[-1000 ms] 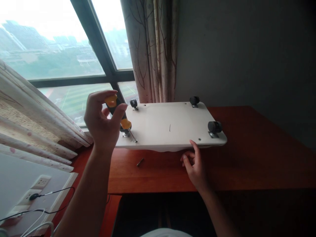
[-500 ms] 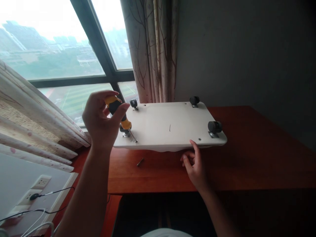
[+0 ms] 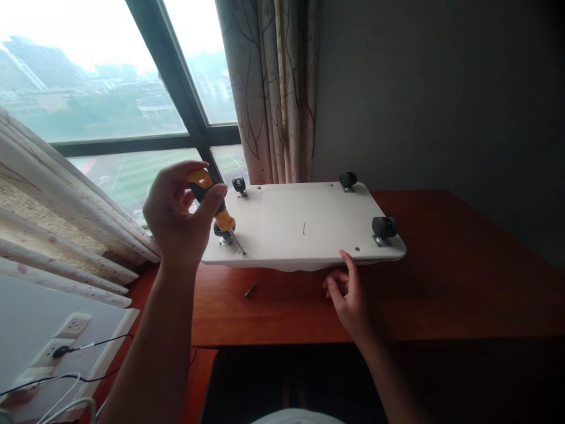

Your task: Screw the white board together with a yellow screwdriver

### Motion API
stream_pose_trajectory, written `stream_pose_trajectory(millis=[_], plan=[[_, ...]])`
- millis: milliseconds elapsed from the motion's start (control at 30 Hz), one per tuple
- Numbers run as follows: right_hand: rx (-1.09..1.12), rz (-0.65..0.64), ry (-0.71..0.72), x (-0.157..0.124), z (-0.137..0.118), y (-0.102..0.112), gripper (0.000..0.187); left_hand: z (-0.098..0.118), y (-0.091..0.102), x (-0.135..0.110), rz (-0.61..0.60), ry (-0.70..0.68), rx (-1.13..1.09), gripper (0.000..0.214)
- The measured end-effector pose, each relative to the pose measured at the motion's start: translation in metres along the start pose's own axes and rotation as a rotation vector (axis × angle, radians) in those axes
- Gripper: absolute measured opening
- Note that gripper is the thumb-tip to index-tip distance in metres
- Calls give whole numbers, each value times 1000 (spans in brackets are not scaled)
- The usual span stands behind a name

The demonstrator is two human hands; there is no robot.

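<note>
A white board lies flat on a red-brown wooden table, with black caster wheels at its corners, such as the near right wheel and the far right wheel. My left hand is closed round the orange-and-black handle of a screwdriver, whose tip rests on the board's near left corner beside a caster plate. My right hand rests on the table at the board's front edge, its forefinger touching the edge and the other fingers curled.
A small dark screw lies on the table in front of the board. Patterned curtains hang behind, beside a large window. At lower left is a white surface with power sockets and cables.
My left hand has shifted its fingers on the screwdriver handle and moved slightly left; the tip stays at the same spot. My right hand and the board have not moved.
</note>
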State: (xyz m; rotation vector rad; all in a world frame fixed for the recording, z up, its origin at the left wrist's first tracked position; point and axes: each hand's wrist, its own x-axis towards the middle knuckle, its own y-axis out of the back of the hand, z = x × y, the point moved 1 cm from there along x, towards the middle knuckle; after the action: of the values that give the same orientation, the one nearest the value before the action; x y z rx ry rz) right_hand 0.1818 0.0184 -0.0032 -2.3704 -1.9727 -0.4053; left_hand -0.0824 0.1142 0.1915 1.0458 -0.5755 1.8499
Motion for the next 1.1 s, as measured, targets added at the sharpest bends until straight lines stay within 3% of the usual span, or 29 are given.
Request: stream_pose_trajectory(millis=[233, 400, 567, 667, 833, 933, 1100], plan=[[-2, -4, -8, 0, -3, 0, 65, 2, -5, -3, -128, -52, -216, 29], [-5, -3, 5, 1, -1, 0, 65, 2, -1, -1, -12, -96, -53, 35], [6, -3, 5, 0, -1, 0, 65, 2, -4, -4, -82, -42, -171, 30], [16, -6, 9, 0, 0, 0, 65, 2, -5, -4, -51, -78, -236, 31], [3, 0, 16, 1, 0, 0, 64, 6, -2, -1, 2, -186, -73, 31], [-1, -8, 16, 1, 0, 0, 64, 9, -2, -2, 42, -108, 11, 33], [1, -6, 16, 0, -1, 0, 64, 8, -4, -8, -38, -89, -157, 27]])
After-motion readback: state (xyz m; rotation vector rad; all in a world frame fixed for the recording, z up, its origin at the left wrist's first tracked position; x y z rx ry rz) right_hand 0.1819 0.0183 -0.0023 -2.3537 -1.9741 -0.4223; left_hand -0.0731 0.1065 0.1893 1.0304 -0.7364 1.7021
